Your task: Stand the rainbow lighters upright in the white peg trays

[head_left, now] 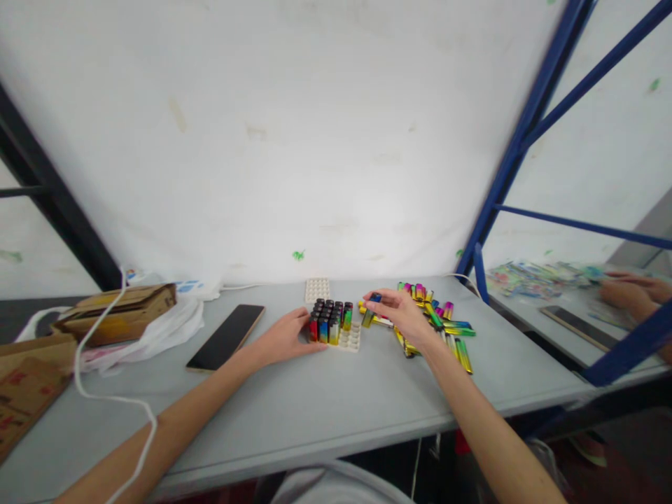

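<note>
My left hand point(288, 337) is curled round the left side of a white pocketed tray point(351, 339), thumb along its front edge and fingers behind. Several shiny lighters point(324, 327) with black tops stand upright in the tray's left part; pockets on its right side show bare. Just right of the tray, my right hand point(400, 312) pinches one dark-topped lighter point(371, 308) between thumb and fingers, slightly tilted. Beneath and beyond that hand lies a loose pile of metallic lighters point(462, 353) in yellow, green and pink.
A second white tray point(317, 289) lies by the wall. To the left are a phone point(227, 337), a plastic bag point(152, 336), cardboard boxes point(118, 310) and a white cable point(113, 397). A blue metal frame point(504, 175) stands at right; beyond it another person's hands point(633, 290) work.
</note>
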Action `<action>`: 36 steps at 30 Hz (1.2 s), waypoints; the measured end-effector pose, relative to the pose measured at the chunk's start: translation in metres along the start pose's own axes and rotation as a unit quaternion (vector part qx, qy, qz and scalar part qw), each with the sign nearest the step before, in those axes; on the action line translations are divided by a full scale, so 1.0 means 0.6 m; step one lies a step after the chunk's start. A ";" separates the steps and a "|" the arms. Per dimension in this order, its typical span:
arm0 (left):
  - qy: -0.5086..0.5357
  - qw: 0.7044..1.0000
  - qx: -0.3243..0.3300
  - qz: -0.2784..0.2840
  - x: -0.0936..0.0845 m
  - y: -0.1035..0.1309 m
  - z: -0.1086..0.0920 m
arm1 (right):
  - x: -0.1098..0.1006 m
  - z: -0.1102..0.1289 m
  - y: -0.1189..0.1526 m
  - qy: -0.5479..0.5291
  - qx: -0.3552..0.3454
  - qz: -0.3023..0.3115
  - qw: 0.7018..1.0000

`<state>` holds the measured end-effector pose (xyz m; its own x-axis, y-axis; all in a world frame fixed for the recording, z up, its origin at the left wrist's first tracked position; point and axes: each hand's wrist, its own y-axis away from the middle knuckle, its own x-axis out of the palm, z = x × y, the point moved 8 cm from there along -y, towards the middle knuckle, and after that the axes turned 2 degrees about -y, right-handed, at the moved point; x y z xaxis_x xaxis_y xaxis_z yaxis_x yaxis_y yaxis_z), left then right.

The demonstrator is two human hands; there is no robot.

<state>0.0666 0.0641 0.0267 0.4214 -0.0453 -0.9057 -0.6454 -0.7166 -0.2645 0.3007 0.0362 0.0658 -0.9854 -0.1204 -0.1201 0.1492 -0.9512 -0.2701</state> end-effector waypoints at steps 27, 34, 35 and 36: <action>-0.012 1.000 -0.016 0.016 0.005 -0.001 0.010 | 0.000 0.020 0.009 0.274 -0.101 -0.144 0.946; -0.009 1.000 -0.016 0.020 0.001 0.001 0.005 | 0.001 0.012 0.003 0.271 -0.100 -0.128 0.949; -0.009 1.000 -0.016 0.019 0.002 0.001 0.005 | 0.004 0.010 0.002 0.270 -0.101 -0.115 0.951; -0.008 1.000 -0.014 0.017 0.002 0.001 0.006 | 0.008 0.009 0.001 0.266 -0.103 -0.098 0.953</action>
<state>0.0644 0.0664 0.0243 0.3894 -0.0597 -0.9191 -0.6415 -0.7336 -0.2241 0.2954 0.0332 0.0703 -0.8237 0.2676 -0.5000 0.0326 -0.8579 -0.5128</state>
